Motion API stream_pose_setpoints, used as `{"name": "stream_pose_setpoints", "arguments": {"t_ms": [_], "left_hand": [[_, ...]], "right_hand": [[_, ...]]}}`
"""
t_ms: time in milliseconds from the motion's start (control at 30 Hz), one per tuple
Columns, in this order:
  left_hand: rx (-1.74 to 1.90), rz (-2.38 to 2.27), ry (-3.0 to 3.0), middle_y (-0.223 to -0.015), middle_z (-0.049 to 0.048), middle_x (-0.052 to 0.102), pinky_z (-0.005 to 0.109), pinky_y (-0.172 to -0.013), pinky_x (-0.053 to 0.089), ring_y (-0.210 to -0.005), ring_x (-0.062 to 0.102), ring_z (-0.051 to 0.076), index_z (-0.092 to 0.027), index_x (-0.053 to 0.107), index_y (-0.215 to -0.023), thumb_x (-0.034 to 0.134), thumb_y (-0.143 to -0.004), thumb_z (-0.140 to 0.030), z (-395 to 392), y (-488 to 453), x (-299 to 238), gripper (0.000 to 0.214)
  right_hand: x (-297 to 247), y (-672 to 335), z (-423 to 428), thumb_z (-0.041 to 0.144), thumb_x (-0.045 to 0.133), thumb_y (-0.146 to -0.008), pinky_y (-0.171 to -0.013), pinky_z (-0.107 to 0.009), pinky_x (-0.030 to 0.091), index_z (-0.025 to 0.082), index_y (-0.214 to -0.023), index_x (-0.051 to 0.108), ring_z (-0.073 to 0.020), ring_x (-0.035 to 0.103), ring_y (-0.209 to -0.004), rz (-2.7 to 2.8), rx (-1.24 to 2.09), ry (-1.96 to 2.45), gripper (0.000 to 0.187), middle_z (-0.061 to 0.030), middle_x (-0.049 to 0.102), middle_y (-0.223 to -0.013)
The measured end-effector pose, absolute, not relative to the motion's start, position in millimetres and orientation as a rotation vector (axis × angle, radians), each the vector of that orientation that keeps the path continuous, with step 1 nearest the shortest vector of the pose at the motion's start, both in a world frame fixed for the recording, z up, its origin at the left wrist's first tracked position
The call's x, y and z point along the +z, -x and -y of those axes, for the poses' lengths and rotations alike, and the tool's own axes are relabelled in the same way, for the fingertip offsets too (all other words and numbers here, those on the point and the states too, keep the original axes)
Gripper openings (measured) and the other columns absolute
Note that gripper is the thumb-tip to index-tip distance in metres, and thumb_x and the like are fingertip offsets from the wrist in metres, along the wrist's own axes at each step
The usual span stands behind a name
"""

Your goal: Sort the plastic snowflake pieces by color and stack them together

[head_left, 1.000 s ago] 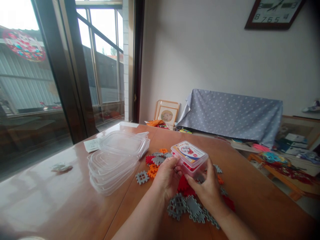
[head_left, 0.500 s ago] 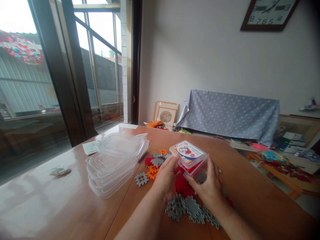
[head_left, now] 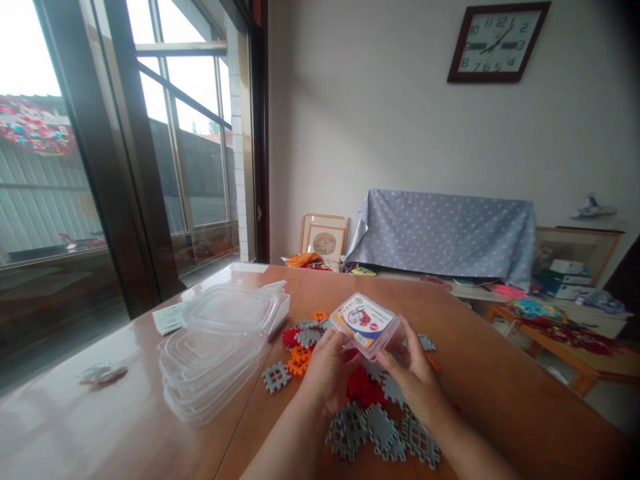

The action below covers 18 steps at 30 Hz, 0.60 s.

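Both my hands hold a small clear plastic box (head_left: pixel 367 322) with a printed label on its lid, tilted above the table. My left hand (head_left: pixel 331 367) grips its near left side, and my right hand (head_left: pixel 413 365) has thumb and fingers around the right end. The lid lies down on the box; whether it is latched I cannot tell. Below and around the hands lie interlocking plastic tiles: grey ones (head_left: pixel 383 427), red ones (head_left: pixel 365 387) and orange ones (head_left: pixel 299 360). Part of the pile is hidden by the box and my hands.
Stacked clear plastic containers and lids (head_left: pixel 215 360) stand on the wooden table (head_left: pixel 240 447) to the left. Behind them is a paper sheet (head_left: pixel 167 319), and a crumpled plastic bag (head_left: pixel 103 373) lies further left. A dotted cloth (head_left: pixel 445 233) drapes beyond the table.
The lid, raised with a gap at its near side before, now lies down on the box. My view has tilted up and turned slightly right; both hands still hold the box.
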State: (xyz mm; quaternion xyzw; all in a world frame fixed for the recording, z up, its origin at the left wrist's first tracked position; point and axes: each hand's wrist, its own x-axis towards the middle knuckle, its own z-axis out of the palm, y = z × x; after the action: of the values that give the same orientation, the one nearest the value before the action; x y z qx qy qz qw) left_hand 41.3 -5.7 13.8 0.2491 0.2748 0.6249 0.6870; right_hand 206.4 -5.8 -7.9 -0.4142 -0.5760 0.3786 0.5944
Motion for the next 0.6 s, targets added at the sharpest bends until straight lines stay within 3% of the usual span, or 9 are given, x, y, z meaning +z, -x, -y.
{"name": "stream_pose_setpoints", "arguments": {"t_ms": [133, 267, 467, 600], "left_hand": [[1.355, -0.640, -0.583, -0.124, 0.0090, 0.070, 0.028, -0.083, 0.051, -0.099, 0.067, 0.021, -0.021, 0.067, -0.110, 0.076, -0.072, -0.025, 4, -42, 13, 0.040], [1.365, -0.684, -0.650, -0.130, 0.0086, 0.068, 0.029, -0.087, 0.050, -0.114, 0.064, 0.024, -0.023, 0.067, -0.116, 0.075, -0.078, -0.034, 6, -35, 17, 0.040], [1.412, -0.644, -0.605, -0.128, 0.0089, 0.070, 0.029, -0.090, 0.051, -0.116, 0.065, 0.023, -0.023, 0.064, -0.127, 0.073, -0.085, -0.036, 1, -29, 15, 0.045], [1.424, -0.714, -0.394, -0.122, 0.0098, 0.073, 0.027, -0.084, 0.054, -0.106, 0.071, 0.021, -0.019, 0.064, -0.125, 0.065, -0.090, -0.028, -9, -27, 9, 0.036]], "right_hand": [[-13, -210, -1, 0.047, 0.080, -0.078, -0.108, -0.051, 0.048, 0.031, -0.158, 0.027, -0.0313, 0.055, -0.133, 1.248, 0.958, 0.990, 0.097, -0.0099, 0.055, -0.149], [-19, -219, -9, 0.046, 0.079, -0.076, -0.104, -0.052, 0.050, 0.027, -0.159, 0.024, -0.0331, 0.060, -0.126, 1.291, 0.753, 1.031, 0.102, -0.0127, 0.060, -0.140], [-27, -232, -21, 0.042, 0.073, -0.079, -0.118, -0.058, 0.033, 0.027, -0.158, 0.027, -0.0363, 0.034, -0.147, 1.545, 0.047, 1.167, 0.092, -0.0128, 0.034, -0.160], [-31, -232, -24, 0.031, 0.068, -0.083, -0.119, -0.056, 0.034, 0.030, -0.161, 0.019, -0.0349, 0.029, -0.151, 1.656, -0.148, 1.224, 0.092, -0.0117, 0.023, -0.165]]}}
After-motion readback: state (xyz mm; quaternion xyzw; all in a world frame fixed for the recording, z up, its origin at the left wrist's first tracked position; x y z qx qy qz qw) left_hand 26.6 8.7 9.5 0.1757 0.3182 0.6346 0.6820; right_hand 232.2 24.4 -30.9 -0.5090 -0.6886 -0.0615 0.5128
